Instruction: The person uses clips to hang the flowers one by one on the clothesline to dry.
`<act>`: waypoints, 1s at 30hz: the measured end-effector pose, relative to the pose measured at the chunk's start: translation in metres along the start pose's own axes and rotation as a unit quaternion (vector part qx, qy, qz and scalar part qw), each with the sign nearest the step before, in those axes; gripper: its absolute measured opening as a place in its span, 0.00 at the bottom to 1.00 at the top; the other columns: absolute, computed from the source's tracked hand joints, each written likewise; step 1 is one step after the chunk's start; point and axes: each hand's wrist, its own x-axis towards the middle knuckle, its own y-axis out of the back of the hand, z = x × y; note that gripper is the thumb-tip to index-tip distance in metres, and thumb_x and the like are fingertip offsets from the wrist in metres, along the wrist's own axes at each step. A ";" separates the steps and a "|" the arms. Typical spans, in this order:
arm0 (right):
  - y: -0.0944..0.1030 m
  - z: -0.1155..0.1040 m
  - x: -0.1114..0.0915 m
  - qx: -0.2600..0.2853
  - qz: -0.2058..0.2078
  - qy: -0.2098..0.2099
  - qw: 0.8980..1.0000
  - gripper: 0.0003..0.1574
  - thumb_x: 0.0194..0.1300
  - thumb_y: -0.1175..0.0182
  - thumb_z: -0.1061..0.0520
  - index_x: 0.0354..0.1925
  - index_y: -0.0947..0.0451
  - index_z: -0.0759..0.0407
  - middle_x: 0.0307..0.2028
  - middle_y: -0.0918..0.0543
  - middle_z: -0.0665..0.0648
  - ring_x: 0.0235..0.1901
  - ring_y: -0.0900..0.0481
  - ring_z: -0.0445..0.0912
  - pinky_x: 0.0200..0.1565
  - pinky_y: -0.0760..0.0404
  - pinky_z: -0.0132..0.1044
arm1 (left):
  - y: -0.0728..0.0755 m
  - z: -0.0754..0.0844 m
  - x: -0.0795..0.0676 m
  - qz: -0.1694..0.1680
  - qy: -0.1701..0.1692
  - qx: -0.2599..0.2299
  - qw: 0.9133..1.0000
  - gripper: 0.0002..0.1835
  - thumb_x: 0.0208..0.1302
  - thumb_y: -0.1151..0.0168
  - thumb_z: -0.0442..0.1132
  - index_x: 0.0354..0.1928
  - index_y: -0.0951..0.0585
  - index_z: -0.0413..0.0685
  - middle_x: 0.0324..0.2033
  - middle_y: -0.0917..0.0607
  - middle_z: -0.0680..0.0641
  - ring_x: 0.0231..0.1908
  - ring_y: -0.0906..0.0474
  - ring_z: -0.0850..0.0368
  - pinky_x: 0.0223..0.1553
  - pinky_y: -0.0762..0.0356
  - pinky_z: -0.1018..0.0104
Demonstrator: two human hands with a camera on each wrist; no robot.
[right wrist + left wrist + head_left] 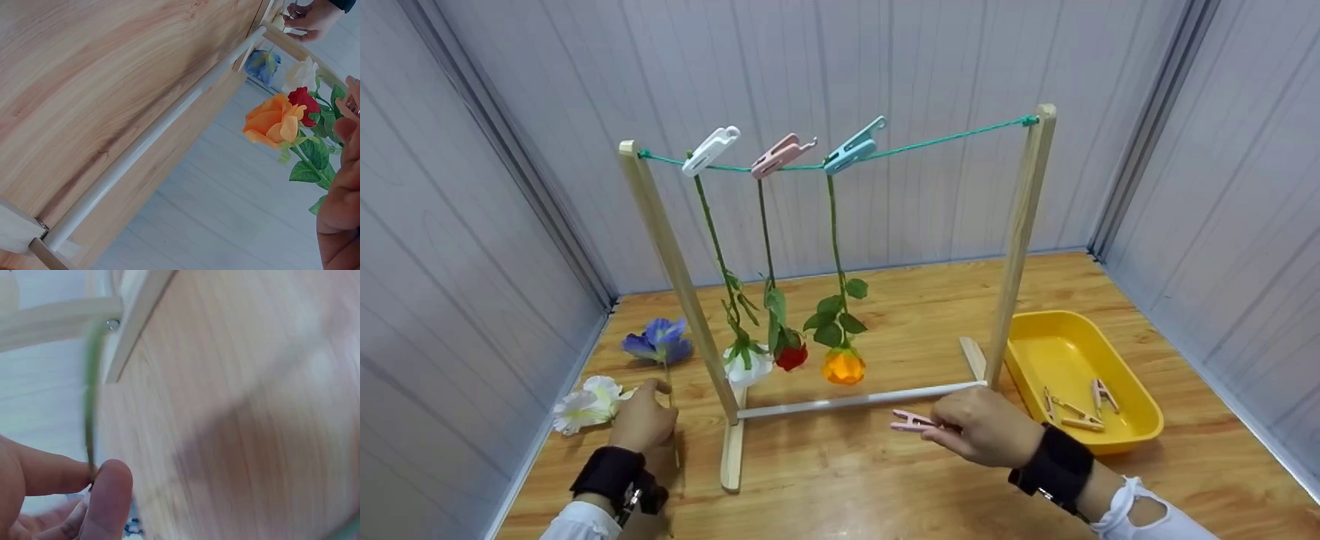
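My left hand (643, 418) pinches a thin green flower stem (90, 396) between thumb and finger, low over the table at the left. In the head view that stem lines up with the blue flower (658, 342), just beyond the fingertips. A white-and-yellow flower (587, 406) lies left of the hand. My right hand (986, 425) pinches a pink clothespin (913, 421) in front of the rack's white bar. From the green cord (952, 138), a white rose (748, 364), a red rose (791, 355) and an orange rose (844, 366) hang head down under clothespins.
The wooden rack (671, 255) stands between the hands, its feet reaching toward me. A yellow tray (1140, 427) holds several clothespins (1081, 422) at the right. Pale panel walls (930, 202) close off the table (840, 480) at the back and sides.
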 end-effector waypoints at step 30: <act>0.014 0.003 0.006 0.011 0.021 -0.007 1.000 0.12 0.71 0.27 0.61 0.30 0.17 0.54 0.21 0.22 0.47 0.22 0.36 0.28 0.26 0.39 0.16 | 0.026 0.070 -0.035 0.226 -0.311 0.102 0.917 0.08 0.77 0.37 0.25 0.50 0.12 0.31 0.37 0.11 0.38 0.31 0.16 0.50 0.30 0.22 0.60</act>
